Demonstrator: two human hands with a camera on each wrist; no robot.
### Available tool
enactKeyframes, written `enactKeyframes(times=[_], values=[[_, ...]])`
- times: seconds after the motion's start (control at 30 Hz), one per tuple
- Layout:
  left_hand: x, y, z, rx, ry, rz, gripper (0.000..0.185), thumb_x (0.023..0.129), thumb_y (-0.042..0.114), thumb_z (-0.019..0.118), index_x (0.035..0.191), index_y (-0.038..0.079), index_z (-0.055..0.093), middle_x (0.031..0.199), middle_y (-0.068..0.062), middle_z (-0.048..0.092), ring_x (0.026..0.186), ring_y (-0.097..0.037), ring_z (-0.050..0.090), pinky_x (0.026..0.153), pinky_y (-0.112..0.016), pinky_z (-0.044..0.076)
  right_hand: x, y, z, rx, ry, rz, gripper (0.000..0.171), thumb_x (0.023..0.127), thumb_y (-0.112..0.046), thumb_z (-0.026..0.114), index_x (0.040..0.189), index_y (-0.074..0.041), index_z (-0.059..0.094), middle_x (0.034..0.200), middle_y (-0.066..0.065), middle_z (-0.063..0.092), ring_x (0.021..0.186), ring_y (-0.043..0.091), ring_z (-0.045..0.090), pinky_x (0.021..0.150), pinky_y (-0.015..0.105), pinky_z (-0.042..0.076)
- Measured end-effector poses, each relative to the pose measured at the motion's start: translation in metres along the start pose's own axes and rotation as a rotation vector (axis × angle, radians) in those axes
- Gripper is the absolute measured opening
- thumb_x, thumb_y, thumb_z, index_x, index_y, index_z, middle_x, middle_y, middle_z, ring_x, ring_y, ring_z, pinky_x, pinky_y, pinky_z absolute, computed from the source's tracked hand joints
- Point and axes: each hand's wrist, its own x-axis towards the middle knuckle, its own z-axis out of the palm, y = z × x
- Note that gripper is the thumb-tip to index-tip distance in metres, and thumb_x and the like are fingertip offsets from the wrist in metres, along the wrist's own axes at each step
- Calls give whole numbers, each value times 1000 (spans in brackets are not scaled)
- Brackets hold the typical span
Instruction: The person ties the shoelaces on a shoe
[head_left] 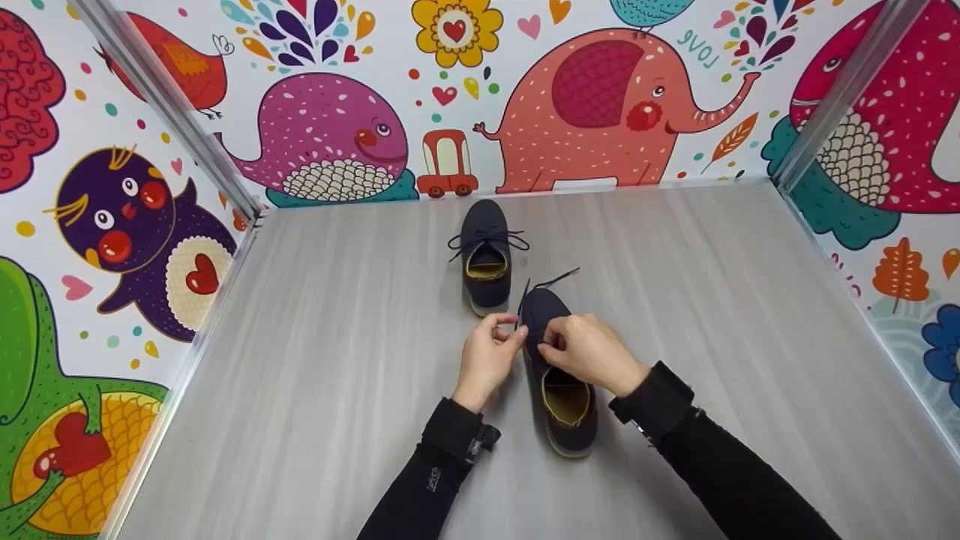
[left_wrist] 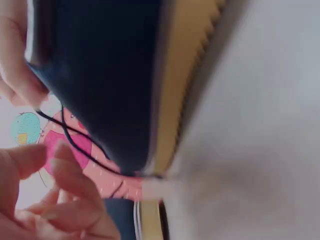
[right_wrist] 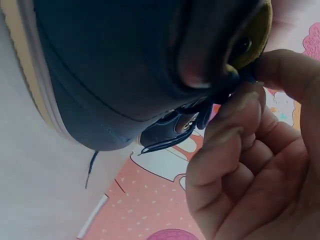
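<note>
Two navy shoes with yellow lining stand on the grey table (head_left: 322,390). The far shoe (head_left: 486,259) has its laces tied in a bow. The near shoe (head_left: 568,420) points away from me, its loose lace (head_left: 556,280) trailing past the toe. My left hand (head_left: 516,332) pinches a lace strand at the shoe's left side. My right hand (head_left: 546,343) pinches lace over the tongue. In the right wrist view, thumb and forefinger of the right hand (right_wrist: 240,90) grip dark lace against the near shoe (right_wrist: 110,65). In the left wrist view, the left hand's fingers (left_wrist: 60,170) curl beside a thin lace (left_wrist: 67,137) under the near shoe (left_wrist: 110,75).
Colourful cartoon walls (head_left: 585,105) close in the table on the left, back and right, with metal posts (head_left: 172,112) in the back corners. Bare grey tabletop lies on both sides of the shoes and toward me.
</note>
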Motion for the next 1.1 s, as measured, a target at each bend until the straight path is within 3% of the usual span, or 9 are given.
enactKeyframes(times=[0.1,0.3,0.57,1.1], values=[[2,-3,-4,105,-55,60,21,90,13,72,111,7,69,79,0,63,61,-9,55,55,-24,44,2,2,-1,43,-14,30,17,83,-17,78,71,-15,66,59,-10,55,50,6,48,48,28,41],[1,-6,-4,122,-129,125,7,89,8,71,96,5,70,76,2,59,62,-7,53,55,-22,45,5,4,-4,131,-43,103,16,86,-17,74,73,-14,66,61,-9,57,52,7,49,52,29,42],[-16,3,-8,96,-215,106,8,92,16,71,91,8,69,71,6,60,58,-6,56,55,-23,45,7,6,-8,163,-27,154,17,87,-17,72,73,-13,65,62,-8,56,54,9,48,55,31,42],[-48,0,-24,85,-311,102,14,91,23,73,88,9,74,72,6,63,56,-5,53,54,-23,45,10,4,-15,250,30,234,9,84,-11,66,74,-10,66,64,-5,58,56,12,50,57,29,41]])
